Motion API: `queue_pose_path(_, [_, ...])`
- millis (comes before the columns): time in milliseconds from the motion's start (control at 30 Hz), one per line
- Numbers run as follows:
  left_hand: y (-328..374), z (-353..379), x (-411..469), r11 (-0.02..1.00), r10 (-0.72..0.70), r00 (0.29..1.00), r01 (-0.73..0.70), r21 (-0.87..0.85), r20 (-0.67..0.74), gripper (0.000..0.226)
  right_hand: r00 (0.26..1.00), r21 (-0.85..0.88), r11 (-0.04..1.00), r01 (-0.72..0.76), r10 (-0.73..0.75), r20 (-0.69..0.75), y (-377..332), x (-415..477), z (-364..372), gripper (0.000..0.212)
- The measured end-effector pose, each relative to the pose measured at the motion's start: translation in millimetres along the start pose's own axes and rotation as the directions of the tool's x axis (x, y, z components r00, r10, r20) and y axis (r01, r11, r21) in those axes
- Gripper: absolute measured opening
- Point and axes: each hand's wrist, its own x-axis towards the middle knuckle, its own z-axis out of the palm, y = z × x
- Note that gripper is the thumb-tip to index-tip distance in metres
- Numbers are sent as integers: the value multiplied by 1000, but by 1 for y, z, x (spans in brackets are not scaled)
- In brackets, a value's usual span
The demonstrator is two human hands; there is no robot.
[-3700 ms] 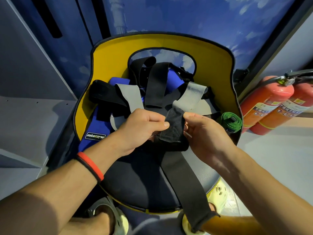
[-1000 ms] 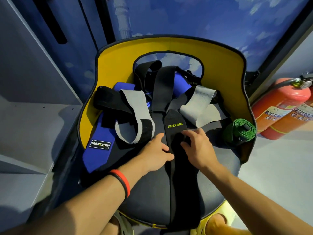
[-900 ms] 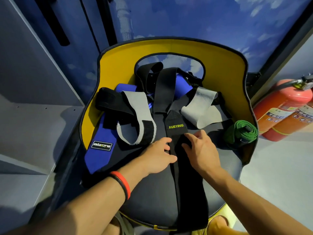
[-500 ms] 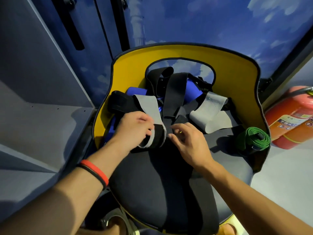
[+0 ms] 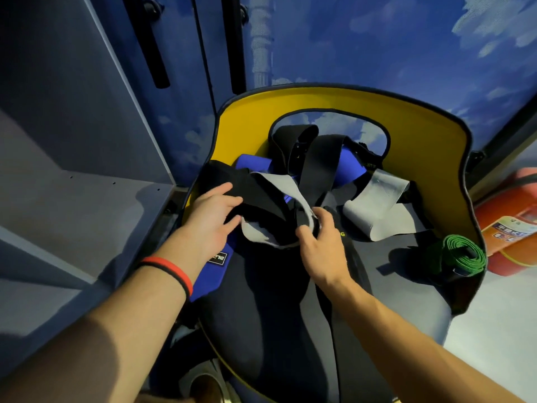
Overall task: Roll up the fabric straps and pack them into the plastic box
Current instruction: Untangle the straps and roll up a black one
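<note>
While looking down from head height, meets first a blue wall [image 5: 377, 39] painted with white clouds, then grey shelving [image 5: 72, 213] off to the left. Finds in front of that wall a round chair [image 5: 421, 146] with a yellow backrest and a black seat, loaded with the fabric straps in a loose heap. Traces a long black strap [image 5: 343, 330] from the heap down over the seat's front edge, flat and unrolled. Picks out a blue strap [image 5: 212, 274] with a black label at the seat's left side, partly under the left wrist. Sees a grey-and-black strap [image 5: 258, 238] looped between both hands at the heap's near edge, and a second grey strap [image 5: 377, 205] folded to its right, toward the backrest. Shows the left hand [image 5: 212, 219] spread, fingers fairly straight, resting on the black part of the grey-and-black strap without clasping it. Shows the right hand [image 5: 322, 242] pinching that same strap at its fold with thumb and curled fingers, above the long black strap. Catches part of a red fire extinguisher [image 5: 508, 228] on the floor past the chair's right side. Finds a green strap [image 5: 462, 254], rolled into a coil, at the seat's right edge beside the backrest, well apart from both hands. Notes red and black wristbands [image 5: 174, 271] on the left wrist.
</note>
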Motion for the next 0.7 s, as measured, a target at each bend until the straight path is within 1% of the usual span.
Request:
queue_pose_path(67, [6, -9, 6, 994, 30, 997, -38, -105, -74, 42, 998, 51, 999, 4, -1, -61, 4, 0, -11, 50])
queue_pose_path(100, [11, -13, 8, 986, 34, 996, -48, -161, -86, 38, 997, 53, 999, 12, -8, -80, 6, 0, -16, 47])
queue_pose_path(167, [20, -20, 9, 969, 36, 996, -54, -240, -79, 30, 994, 41, 999, 36, -32, -103, 10, 0, -22, 43])
queue_pose_path(300, [28, -21, 5, 952, 70, 996, -85, -295, -59, 27, 994, 59, 998, 32, -26, -104, 9, -6, -22, 33])
queue_pose_path(333, [28, -18, 3, 954, 82, 996, -89, -287, -36, 28, 998, 69, 997, 24, -20, -66, 9, -10, -21, 33])
queue_pose_path(367, [27, -14, -1, 960, 99, 995, -96, -263, -2, 29, 1000, 104, 995, 8, -9, 17, 8, -15, -20, 40])
queue_pose_path(400, [26, -8, -6, 970, 122, 992, -111, -216, 40, 30, 989, 146, 988, -41, 20, 143, 5, -21, -19, 52])
queue_pose_path(433, [24, -1, -12, 980, 154, 984, -141, -140, 86, 32, 959, 152, 984, -95, 50, 278, 4, -26, -18, 63])
queue_pose_path(467, [22, 5, -18, 980, 199, 971, -196, -38, 133, 33, 931, 117, 989, -86, 38, 363, 2, -30, -18, 68])
queue_pose_path(500, [20, 12, -25, 956, 259, 949, -278, 90, 182, 34, 929, 72, 997, -20, -9, 370, 0, -30, -19, 67])
queue_pose_path(533, [17, 17, -31, 894, 335, 911, -389, 225, 241, 36, 951, 45, 997, 60, -71, 301, -5, -28, -22, 67])
queue_pose_path(567, [15, 21, -37, 787, 412, 853, -511, 347, 321, 37, 977, 54, 992, 112, -120, 176, -10, -24, -26, 64])
queue_pose_path(600, [11, 24, -44, 655, 456, 780, -620, 432, 428, 38, 990, 100, 987, 123, -129, 57, -18, -20, -33, 61])
queue_pose_path(633, [6, 27, -49, 525, 460, 704, -707, 474, 542, 36, 994, 163, 980, 110, -110, -12, -24, -13, -41, 60])
queue_pose_path(667, [-1, 29, -54, 417, 430, 636, -769, 484, 640, 34, 996, 238, 967, 90, -90, -9, -31, -7, -48, 60])
queue_pose_path(700, [-8, 30, -59, 338, 381, 594, -803, 492, 708, 32, 996, 304, 951, 63, -81, 45, -36, -2, -55, 62])
